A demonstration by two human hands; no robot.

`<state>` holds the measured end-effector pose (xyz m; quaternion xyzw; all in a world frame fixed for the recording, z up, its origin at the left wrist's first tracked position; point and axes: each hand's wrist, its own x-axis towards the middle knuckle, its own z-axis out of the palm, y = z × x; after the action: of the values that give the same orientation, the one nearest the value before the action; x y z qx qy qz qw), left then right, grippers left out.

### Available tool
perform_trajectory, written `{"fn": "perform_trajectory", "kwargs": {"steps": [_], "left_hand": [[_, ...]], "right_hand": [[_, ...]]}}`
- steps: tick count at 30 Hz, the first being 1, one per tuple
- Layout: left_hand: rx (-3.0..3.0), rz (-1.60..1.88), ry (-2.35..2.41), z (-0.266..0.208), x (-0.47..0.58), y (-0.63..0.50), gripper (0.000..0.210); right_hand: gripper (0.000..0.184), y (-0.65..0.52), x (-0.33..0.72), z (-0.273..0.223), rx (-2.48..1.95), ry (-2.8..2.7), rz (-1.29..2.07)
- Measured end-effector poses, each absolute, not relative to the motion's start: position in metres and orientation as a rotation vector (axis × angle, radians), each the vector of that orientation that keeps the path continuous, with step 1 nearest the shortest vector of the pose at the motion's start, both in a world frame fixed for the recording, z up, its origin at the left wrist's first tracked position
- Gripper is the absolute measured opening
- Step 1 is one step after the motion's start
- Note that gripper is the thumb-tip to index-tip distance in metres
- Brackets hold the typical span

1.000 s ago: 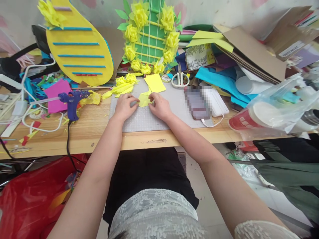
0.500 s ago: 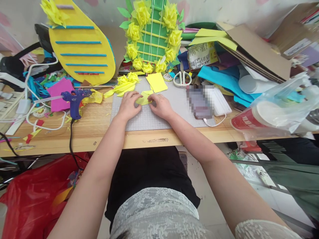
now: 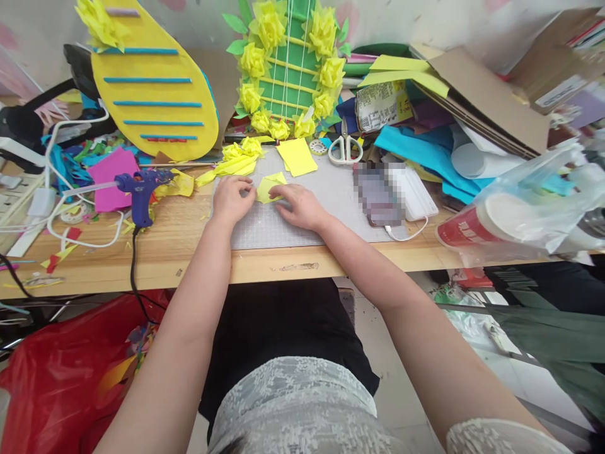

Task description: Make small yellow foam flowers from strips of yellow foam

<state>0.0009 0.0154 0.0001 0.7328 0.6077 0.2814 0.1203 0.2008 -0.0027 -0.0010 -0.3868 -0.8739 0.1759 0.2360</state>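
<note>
A small folded piece of yellow paper (image 3: 267, 188) lies on the grey cutting mat (image 3: 331, 221). The fingertips of my right hand (image 3: 301, 206) press on its right side, with the thumb just below its edge. To its left, my left hand (image 3: 232, 200) is curled loosely, thumb and index finger slightly apart, holding nothing. Behind the hands, a stack of yellow paper squares (image 3: 297, 156) and a heap of yellow paper pieces (image 3: 240, 156) sit along the mat's back edge. White-handled scissors (image 3: 346, 151) lie to the right of the squares.
A blue glue gun (image 3: 142, 192) stands at left with its cord over the table edge. Behind are a yellow lute-shaped board (image 3: 155, 91) and a green one with yellow paper flowers (image 3: 297, 69). At right are a phone (image 3: 378, 195), white power bank (image 3: 412, 192) and bagged cup (image 3: 477, 221).
My left hand has come off the folded yellow paper and moved left. The paper has turned and shifted slightly left, with my right hand's fingers still on it.
</note>
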Motion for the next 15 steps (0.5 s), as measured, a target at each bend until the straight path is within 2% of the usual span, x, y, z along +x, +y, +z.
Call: {"fn": "perform_trajectory", "kwargs": {"steps": [4,6,15], "left_hand": [[2.191,0.752,1.473,0.0008,-0.0038,0.0149,0.057],[2.197,0.705,1.433,0.0015,-0.0037,0.0132,0.068],[2.346,0.659,1.55,0.0044,0.0045,0.0098,0.054]], "right_hand": [[0.034,-0.0017,0.2007,0.0002,-1.114,-2.436,0.463],[0.034,-0.0002,0.2016,0.0003,-1.15,-2.423,0.418],[0.033,0.0051,0.2044,-0.0053,-1.282,-2.382,0.281]]}}
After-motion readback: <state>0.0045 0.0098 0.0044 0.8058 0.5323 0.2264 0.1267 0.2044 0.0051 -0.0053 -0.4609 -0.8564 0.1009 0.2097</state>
